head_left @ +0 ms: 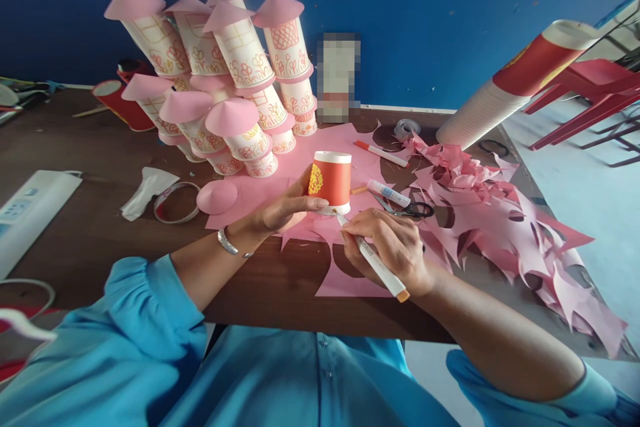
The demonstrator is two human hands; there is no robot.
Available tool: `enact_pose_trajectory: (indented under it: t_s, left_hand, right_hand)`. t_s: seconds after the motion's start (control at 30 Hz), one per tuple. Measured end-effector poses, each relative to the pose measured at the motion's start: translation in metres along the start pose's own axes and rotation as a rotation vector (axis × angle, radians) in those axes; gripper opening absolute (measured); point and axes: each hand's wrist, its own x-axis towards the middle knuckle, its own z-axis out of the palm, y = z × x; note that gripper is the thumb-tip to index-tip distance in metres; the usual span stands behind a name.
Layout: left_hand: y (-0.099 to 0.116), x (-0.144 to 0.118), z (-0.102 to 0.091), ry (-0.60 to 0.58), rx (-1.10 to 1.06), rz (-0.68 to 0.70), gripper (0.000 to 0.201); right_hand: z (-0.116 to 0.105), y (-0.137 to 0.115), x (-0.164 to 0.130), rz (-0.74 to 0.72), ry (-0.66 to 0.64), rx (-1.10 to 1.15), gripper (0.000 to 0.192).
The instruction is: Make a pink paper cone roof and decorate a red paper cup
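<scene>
My left hand (286,208) grips a red paper cup (331,180) standing upside down on a pink paper sheet (300,177). The cup has a yellow emblem on its side. My right hand (393,247) holds a white marker (373,260) with an orange end, its tip touching the pink paper at the cup's base. A silver bracelet (227,241) sits on my left wrist. Both sleeves are light blue.
Stacked decorated paper cups with pink cone roofs (225,80) stand behind. A loose pink cone (217,196), tape ring (176,202), scissors (407,208), two more markers (383,154), pink paper scraps (500,227), a tall stack of cups (515,83) and red chairs (595,90) surround the brown table (100,227).
</scene>
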Motion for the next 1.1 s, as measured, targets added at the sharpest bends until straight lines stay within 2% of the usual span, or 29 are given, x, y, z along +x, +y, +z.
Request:
enact_pose_trajectory:
  t_s: [0.17, 0.37, 0.57, 0.7, 0.9, 1.1]
  left_hand:
    - [0.0008, 0.0003, -0.001, -0.013, 0.016, 0.01, 0.067]
    - [0.0043, 0.0007, 0.0024, -0.082, -0.012, 0.011, 0.058]
    - [0.0074, 0.0017, 0.0054, -0.108, 0.001, 0.038, 0.061]
    - [0.0037, 0.0001, 0.0016, -0.056, 0.024, 0.023, 0.062]
    - [0.0015, -0.0003, -0.0024, -0.029, 0.07, 0.052, 0.041]
    - [0.0056, 0.0026, 0.0029, -0.042, 0.032, 0.043, 0.05]
  right_hand:
    - [-0.0007, 0.0003, 0.0006, 0.0, -0.002, 0.003, 0.022]
    - [-0.0029, 0.0012, 0.0001, 0.018, -0.01, -0.011, 0.022]
    - [-0.0035, 0.0009, 0.0009, 0.02, -0.007, -0.043, 0.021]
    - [-0.003, 0.0005, 0.0015, 0.017, -0.008, -0.046, 0.02]
    - [-0.0018, -0.0001, 0.0001, 0.019, -0.005, -0.041, 0.019]
    - [-0.0021, -0.0003, -0.0012, 0.021, -0.021, -0.037, 0.018]
